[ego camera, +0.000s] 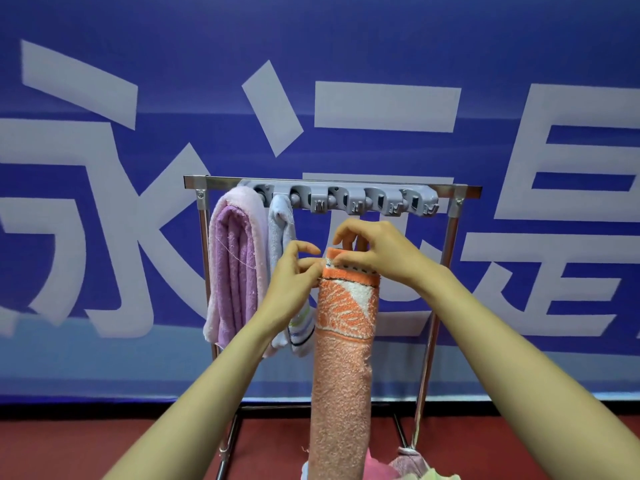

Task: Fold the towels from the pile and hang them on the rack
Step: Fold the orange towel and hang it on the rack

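Orange towel (341, 358) hangs folded, long axis vertical | left hand (294, 275) and right hand (381, 252) both pinch its top edge | rack clips (349, 200) just above, apart | right hand nearer clips; lift straight up likely.

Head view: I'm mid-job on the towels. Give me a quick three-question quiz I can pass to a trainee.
1. True or false: the orange towel already hangs on the rack.
2. Which towel hangs furthest left on the rack? A. the purple towel B. the orange towel C. a black towel
3. Fill in: the left hand and right hand pinch the orange towel at its ____ edge.
Key: 1 false, it is held up in front of the rack, below the grey holders; 2 A; 3 top.
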A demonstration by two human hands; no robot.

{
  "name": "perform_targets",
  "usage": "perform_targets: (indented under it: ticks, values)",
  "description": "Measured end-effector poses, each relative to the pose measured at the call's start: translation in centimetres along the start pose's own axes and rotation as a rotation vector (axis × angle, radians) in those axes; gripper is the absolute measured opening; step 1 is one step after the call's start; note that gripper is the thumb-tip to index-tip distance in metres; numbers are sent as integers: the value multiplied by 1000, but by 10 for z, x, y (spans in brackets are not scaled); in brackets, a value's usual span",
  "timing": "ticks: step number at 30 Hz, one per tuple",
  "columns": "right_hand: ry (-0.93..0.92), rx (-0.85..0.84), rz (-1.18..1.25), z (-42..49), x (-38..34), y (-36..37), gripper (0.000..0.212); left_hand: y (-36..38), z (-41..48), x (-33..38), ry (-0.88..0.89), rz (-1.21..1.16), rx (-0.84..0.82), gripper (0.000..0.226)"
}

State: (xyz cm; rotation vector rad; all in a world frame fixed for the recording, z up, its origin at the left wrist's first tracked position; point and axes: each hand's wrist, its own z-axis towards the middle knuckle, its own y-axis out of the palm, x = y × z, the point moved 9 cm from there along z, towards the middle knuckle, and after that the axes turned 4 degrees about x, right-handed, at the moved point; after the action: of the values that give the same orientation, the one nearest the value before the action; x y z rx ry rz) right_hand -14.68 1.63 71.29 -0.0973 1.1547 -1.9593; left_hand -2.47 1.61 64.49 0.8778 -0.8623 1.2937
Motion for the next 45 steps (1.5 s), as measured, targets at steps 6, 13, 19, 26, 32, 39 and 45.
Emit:
perform_targets:
  ticks: [6,13,19,26,32,39,45]
  values:
    - [7,48,43,-6,10,-5,19,9,-2,1,5,-43,-55,27]
    - [452,25,514,-37,68,7,28,3,0,2,-7,-141,41,30]
    - [605,87,1046,-52,78,37,42,5,1,6,-34,-246,83,29]
    - [536,31,898,-66,82,46,21,-10,5,1,-42,-282,165,27]
    - [533,25,783,-58,70,49,29,-18,9,-4,-76,-325,264,27]
    - [701,77,927,-49,75,57,20,8,-4,-52,-368,-251,-62,31]
    - [788,181,853,-42,91,46,16,5,-34,-94,-405,-74,-75,62]
